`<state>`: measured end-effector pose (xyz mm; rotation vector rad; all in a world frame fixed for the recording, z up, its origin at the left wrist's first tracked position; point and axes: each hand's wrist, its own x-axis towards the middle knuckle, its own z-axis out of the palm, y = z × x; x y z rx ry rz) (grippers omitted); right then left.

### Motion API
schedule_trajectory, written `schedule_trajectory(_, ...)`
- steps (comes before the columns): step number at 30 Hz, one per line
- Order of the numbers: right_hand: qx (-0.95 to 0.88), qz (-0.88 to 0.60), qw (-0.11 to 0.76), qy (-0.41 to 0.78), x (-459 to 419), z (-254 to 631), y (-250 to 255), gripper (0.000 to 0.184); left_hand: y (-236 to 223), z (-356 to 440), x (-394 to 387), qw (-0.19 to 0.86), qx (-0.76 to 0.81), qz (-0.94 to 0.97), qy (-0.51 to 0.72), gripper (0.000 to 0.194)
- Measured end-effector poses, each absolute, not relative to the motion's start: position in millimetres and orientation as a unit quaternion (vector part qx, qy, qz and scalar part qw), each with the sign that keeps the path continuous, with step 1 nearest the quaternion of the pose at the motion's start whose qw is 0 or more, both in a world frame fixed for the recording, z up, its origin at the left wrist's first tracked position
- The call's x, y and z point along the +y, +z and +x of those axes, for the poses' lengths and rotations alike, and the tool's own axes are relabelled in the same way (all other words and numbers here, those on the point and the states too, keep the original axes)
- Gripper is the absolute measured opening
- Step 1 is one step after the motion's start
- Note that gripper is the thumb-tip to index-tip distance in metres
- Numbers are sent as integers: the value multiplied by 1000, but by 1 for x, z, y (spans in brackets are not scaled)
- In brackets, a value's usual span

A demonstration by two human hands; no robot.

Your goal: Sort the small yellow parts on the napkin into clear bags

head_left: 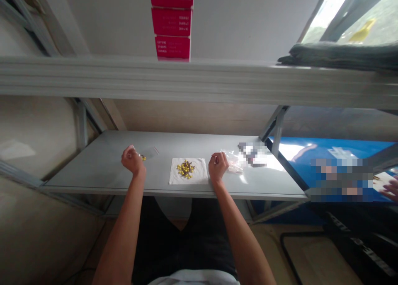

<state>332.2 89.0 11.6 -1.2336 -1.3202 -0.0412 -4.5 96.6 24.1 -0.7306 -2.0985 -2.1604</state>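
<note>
On a white cloth (pixel 201 177) lies a pile of small yellow and brown capsule-like pieces (pixel 185 169). To its left, my left hand (pixel 132 160) is closed, with a bit of something clear or white at its fingers; what it holds is too small to name. A few yellow pieces (pixel 143 157) show right beside that hand. My right hand (pixel 218 167) is closed at the right edge of the cloth, its grip hiding whatever is inside. Touching or just beside it are clear plastic bags (pixel 234 165).
A small clear bag with a reddish strip (pixel 156 150) lies behind the cloth. Above the grey table (pixel 99 169) runs a shelf beam (pixel 199 80) bearing pink-red boxes (pixel 172 22) and dark folded cloth (pixel 338 55). Another person's hand (pixel 390 189) is at the blue table (pixel 298 148).
</note>
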Motion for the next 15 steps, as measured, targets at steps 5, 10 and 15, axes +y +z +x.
schedule_trajectory(5,-671,-507,540,44,81,303,31,24,17,29,77,20,-643,-332,-689,32)
schedule_trajectory(10,-790,-431,405,161,89,239,64,20,7,71,60,-71,-608,-367,-701,39)
schedule_trajectory(15,-838,-405,290,223,106,198,73,22,13,83,52,-130,-572,-446,-676,40)
